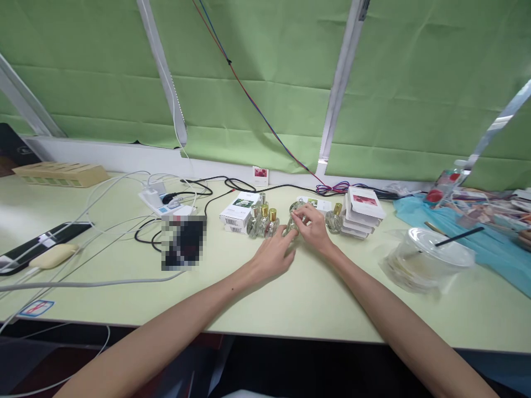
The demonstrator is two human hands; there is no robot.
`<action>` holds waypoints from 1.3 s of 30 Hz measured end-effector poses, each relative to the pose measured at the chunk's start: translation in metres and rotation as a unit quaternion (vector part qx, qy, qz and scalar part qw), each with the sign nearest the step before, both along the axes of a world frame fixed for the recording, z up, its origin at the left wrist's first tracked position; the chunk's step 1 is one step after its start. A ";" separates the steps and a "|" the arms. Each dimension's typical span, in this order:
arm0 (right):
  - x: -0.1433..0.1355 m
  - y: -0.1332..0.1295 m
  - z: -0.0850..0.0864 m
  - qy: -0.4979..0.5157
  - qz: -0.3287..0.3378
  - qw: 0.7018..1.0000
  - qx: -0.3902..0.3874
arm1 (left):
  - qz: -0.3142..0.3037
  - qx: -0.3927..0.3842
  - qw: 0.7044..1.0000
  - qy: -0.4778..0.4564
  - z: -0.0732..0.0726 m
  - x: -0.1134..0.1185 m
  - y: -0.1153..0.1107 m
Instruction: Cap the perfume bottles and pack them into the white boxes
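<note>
Near the middle of the table, my left hand (274, 251) is closed around the lower part of a clear glass perfume bottle (291, 225), mostly covered by fingers. My right hand (314, 228) pinches at the top of that bottle; its fingertips hide the detail there. Just behind, another round glass bottle (296, 205) partly shows. To the left of my hands stand several perfume bottles (264, 221) with gold caps, beside white flower-print boxes (239, 209). On the right, one more gold-capped bottle (334, 219) stands against a stack of white boxes (363, 207).
A lidded plastic cup (431, 257) with a black straw sits in a clear bag at right, near a blue plastic sheet (493, 246). A power strip (166, 203) and loose cables spread over the left side. A white flat box (315, 203) lies behind my right hand.
</note>
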State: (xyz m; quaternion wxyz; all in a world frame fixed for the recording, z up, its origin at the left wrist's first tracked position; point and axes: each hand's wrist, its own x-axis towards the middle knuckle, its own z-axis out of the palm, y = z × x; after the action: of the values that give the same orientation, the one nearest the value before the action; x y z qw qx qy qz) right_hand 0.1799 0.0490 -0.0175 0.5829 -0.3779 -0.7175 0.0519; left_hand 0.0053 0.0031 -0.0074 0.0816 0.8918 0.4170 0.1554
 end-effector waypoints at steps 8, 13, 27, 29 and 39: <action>-0.001 -0.001 0.000 0.000 -0.004 1.000 -0.007 | -0.005 -0.005 1.000 -0.011 0.001 0.001 0.000; -0.003 -0.003 0.000 -0.009 -0.017 1.000 0.002 | -0.008 -0.001 1.000 -0.012 0.001 0.000 0.000; -0.003 -0.004 -0.008 -0.033 -0.059 0.997 0.026 | -0.003 -0.003 1.000 -0.006 0.000 0.000 0.000; -0.003 -0.005 -0.008 -0.034 -0.059 0.997 0.027 | -0.005 -0.001 1.000 -0.008 -0.001 0.000 0.001; -0.002 -0.005 -0.008 -0.044 -0.064 0.997 0.025 | -0.007 0.005 1.000 -0.006 -0.001 0.000 0.001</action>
State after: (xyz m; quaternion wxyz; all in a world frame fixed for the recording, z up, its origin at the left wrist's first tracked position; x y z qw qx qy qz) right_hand 0.1777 0.0442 -0.0259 0.5619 -0.4106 -0.7178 -0.0203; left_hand 0.0054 0.0043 -0.0087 0.0812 0.8942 0.4091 0.1624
